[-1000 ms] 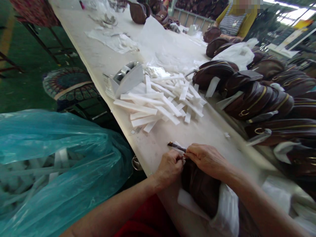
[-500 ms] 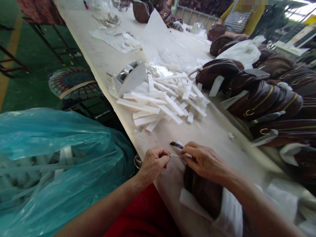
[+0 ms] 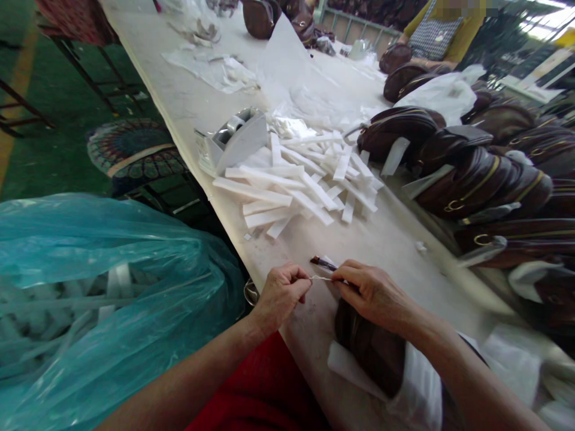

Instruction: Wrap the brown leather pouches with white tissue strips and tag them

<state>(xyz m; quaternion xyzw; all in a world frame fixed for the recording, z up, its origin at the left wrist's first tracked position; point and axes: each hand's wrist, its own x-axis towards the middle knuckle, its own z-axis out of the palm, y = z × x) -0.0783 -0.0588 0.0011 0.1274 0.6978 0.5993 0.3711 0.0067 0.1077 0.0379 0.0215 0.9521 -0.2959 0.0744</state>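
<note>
A thin pale string (image 3: pixel 321 278) stretches between my two hands above the table edge. My left hand (image 3: pixel 285 293) pinches its left end with curled fingers. The right end is pinched in my right hand (image 3: pixel 366 291), thumb and forefinger together. Just beyond the right fingers lies a small brush (image 3: pixel 322 262) with a brown tip. Under my right hand and forearm, a dark brown bag (image 3: pixel 377 353) rests on the table, partly wrapped in white foam sheet (image 3: pixel 420 383).
White foam strips (image 3: pixel 287 191) lie piled ahead beside a tape dispenser (image 3: pixel 240 137). Brown bags (image 3: pixel 485 179) crowd the right side. A teal plastic bag (image 3: pixel 179 257) of strips and a stool (image 3: pixel 130 146) stand left. A person (image 3: pixel 440 36) is at the far right.
The stretch of string between my hands looks slightly straighter. Both hands keep nearly the same place and grip.
</note>
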